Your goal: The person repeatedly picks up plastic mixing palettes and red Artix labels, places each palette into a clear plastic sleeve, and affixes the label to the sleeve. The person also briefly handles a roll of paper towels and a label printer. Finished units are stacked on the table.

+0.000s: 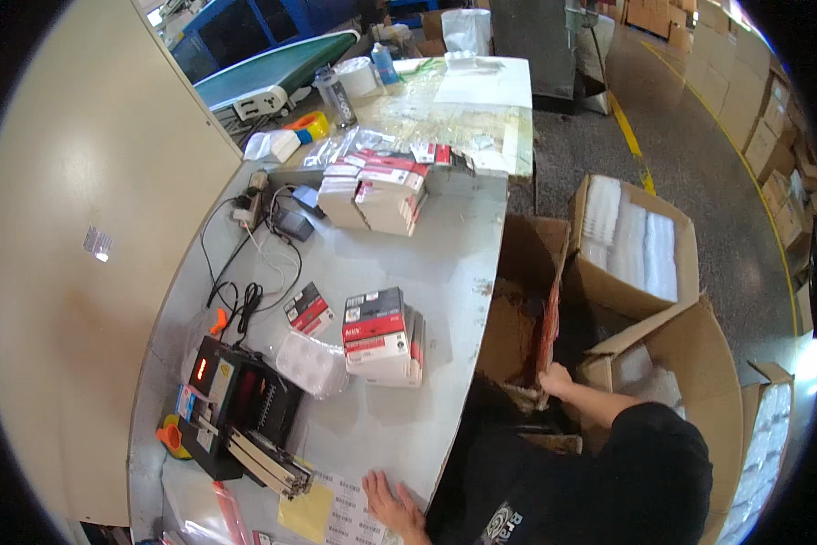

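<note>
My left hand (pixel 392 506) rests on the near edge of the grey table, its fingers spread. Beside it lie a sheet of printed labels (pixel 347 510) and a yellow sheet (pixel 306 513). Down at my right side, my right hand (pixel 556 380) is closed on the upper edge of an open cardboard box (pixel 551 320) standing against the table. A stack of red, grey and white small cartons (pixel 383 349) sits on the table ahead of my left hand. Next to it are a clear plastic blister tray (pixel 312 364) and a flat red and black carton (pixel 309 310).
A black label machine (pixel 245 409) with a lit display stands at the left. Farther back are more stacked cartons (pixel 372 193), cables (pixel 249 304), a bottle (pixel 336 98) and tape rolls (pixel 310 126). Open boxes of white plastic trays (pixel 640 238) stand on the floor at right.
</note>
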